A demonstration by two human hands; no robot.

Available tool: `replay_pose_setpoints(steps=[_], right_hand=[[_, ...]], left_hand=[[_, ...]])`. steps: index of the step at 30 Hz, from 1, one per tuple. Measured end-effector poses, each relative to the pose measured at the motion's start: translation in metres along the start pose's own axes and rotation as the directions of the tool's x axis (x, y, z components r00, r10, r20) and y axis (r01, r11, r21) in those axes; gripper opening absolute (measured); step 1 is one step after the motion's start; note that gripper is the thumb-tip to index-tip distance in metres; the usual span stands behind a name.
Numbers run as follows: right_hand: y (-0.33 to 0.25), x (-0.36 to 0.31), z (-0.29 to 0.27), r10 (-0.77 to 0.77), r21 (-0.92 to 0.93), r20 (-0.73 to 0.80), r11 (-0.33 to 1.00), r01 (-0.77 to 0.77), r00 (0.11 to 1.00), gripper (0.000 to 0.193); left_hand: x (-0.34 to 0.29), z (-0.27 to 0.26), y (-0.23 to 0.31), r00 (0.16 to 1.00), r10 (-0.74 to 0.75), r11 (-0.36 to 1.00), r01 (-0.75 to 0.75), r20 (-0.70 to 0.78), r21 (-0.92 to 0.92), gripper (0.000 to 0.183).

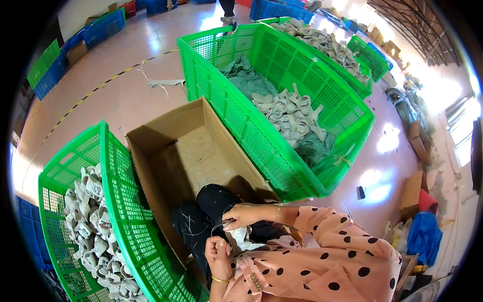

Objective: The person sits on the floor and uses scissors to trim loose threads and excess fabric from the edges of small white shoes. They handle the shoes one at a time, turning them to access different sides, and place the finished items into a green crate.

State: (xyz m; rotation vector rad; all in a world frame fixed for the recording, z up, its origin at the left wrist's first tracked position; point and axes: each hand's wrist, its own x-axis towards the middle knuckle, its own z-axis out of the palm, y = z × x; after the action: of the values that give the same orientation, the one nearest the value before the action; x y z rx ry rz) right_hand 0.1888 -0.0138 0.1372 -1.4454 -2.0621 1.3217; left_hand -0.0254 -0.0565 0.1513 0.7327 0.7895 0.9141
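My left hand (218, 250), with a gold bracelet at its wrist, is closed with the fingertips pinched together. A thin grey strip (214, 229) curves up from it toward my right hand (241, 215). That hand is closed round a small dark tool (229, 222) whose kind is mostly hidden by the fingers. Just below the right hand, a pale whitish shoe piece (244, 239) lies in my lap, against the dark trousers (193, 229). Both hands are close together over my knees, near the end of a cardboard box (204, 151).
A green crate (121, 201) of pale shoe pieces (93, 226) stands left of the box. Another green crate (241, 131) on the right holds more pieces and green cloth. Further filled crates, blue bins (104, 29) and a blue bag (424, 236) lie around.
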Motion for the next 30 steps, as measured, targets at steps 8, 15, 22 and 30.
replay_pose_setpoints(steps=[8,15,22,30], right_hand=[[-0.006,0.007,-0.082,0.036,-0.05,-0.163,0.998,-0.045,0.986,0.032],[-0.047,-0.036,0.084,0.311,0.23,-0.198,0.936,-0.265,0.929,0.043],[-0.034,-0.018,0.003,0.348,0.336,-0.046,0.888,-0.314,0.936,0.029],[-0.03,-0.018,0.002,0.307,0.349,-0.046,0.897,-0.272,0.951,0.029]], left_hand=[[0.076,0.018,0.004,0.926,0.347,0.795,-0.373,0.145,0.478,0.044],[-0.059,-0.067,-0.035,0.853,0.478,0.51,-0.462,0.208,0.725,0.033],[0.001,-0.004,0.001,0.888,0.453,0.517,-0.338,0.084,0.786,0.021],[0.01,-0.012,-0.006,0.919,0.387,0.621,-0.317,0.071,0.717,0.011]])
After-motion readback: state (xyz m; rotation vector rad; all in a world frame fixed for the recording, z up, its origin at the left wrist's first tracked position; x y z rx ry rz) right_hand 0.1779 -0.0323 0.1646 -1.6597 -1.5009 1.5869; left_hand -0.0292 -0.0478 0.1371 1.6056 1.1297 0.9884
